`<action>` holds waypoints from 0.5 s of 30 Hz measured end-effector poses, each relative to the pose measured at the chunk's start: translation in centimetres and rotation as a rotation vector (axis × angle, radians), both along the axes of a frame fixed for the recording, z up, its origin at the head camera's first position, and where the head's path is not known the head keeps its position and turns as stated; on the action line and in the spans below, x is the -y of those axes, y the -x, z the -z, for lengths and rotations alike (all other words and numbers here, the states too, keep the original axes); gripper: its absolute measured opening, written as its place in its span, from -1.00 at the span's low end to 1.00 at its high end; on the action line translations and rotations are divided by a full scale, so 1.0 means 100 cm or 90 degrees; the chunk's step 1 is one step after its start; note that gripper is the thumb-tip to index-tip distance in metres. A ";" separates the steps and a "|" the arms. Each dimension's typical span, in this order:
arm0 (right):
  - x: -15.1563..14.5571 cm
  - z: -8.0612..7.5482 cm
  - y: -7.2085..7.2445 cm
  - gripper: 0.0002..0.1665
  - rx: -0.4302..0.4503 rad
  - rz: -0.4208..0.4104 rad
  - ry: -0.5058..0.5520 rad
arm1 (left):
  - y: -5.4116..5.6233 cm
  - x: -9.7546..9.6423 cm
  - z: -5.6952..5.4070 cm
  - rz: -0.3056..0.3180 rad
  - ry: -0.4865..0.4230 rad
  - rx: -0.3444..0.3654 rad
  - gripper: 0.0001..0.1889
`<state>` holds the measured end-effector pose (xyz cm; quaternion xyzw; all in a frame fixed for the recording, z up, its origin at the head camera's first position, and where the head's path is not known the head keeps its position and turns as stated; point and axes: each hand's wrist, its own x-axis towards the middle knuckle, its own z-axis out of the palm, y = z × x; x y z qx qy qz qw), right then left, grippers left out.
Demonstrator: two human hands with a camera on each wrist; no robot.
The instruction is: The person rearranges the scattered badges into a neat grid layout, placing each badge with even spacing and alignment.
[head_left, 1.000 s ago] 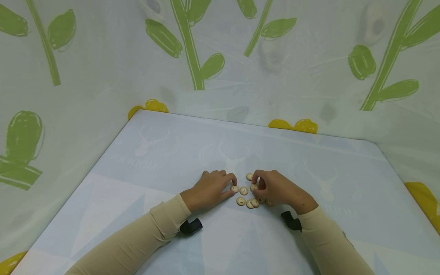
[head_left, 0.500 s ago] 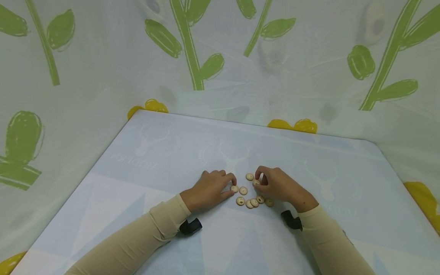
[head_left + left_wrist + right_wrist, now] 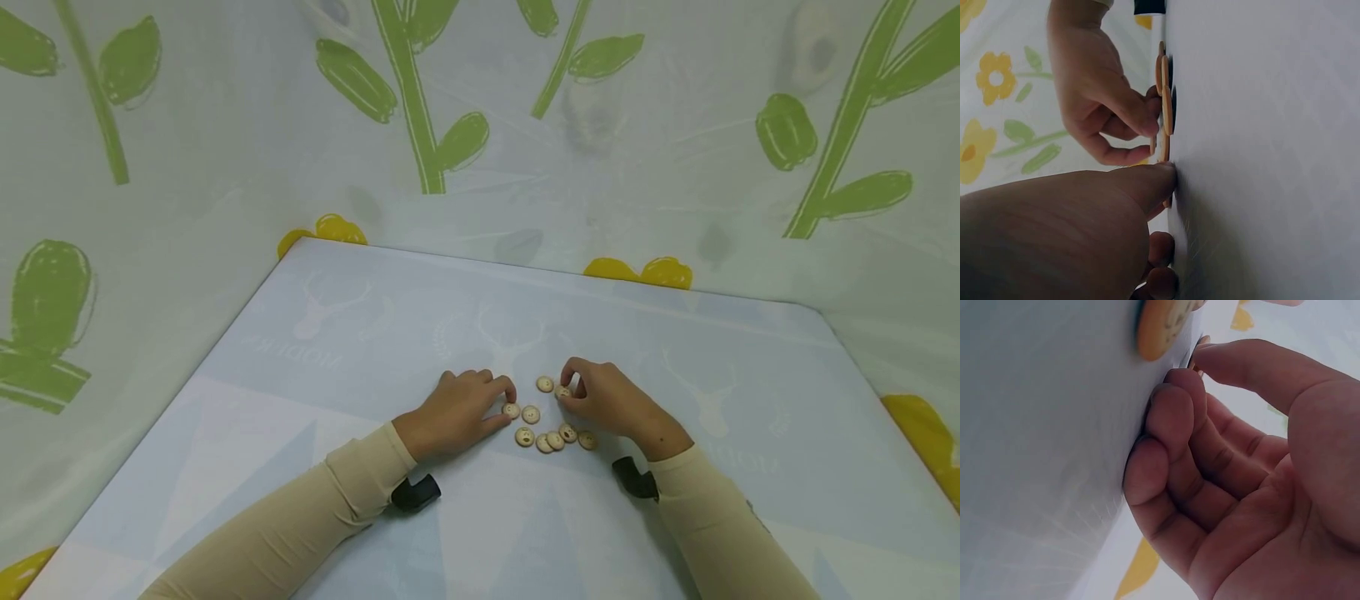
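Several round wooden buttons with dark marks on their faces lie in a loose group on the table. My left hand (image 3: 459, 417) rests on the table, pinching one wooden button (image 3: 511, 411) at the group's left side between thumb and index finger. At the far right of the group, my right hand (image 3: 615, 404) pinches another wooden button (image 3: 563, 392) by its edge, right beside a lone button (image 3: 545, 383). The right hand's other fingers are curled against the tabletop in the right wrist view. In the left wrist view, the left thumb (image 3: 1154, 184) partly hides its button.
Between the hands lies a single button (image 3: 531, 414). Nearer me, a button (image 3: 524, 437) and two overlapping ones (image 3: 555, 441) form a row with two more to their right. The pale blue table (image 3: 360, 317) meets a leaf-patterned curtain (image 3: 525, 192) behind.
My right hand has slid its button away from me and slightly right, up beside the far button, uncovering the right end of the near row. The left hand has stayed put.
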<state>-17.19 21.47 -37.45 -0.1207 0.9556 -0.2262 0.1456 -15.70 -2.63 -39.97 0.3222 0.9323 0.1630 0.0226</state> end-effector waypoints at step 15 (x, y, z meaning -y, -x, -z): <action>0.001 0.003 0.003 -0.77 0.011 0.009 -0.016 | 0.001 0.000 0.000 -0.002 -0.003 -0.002 -0.75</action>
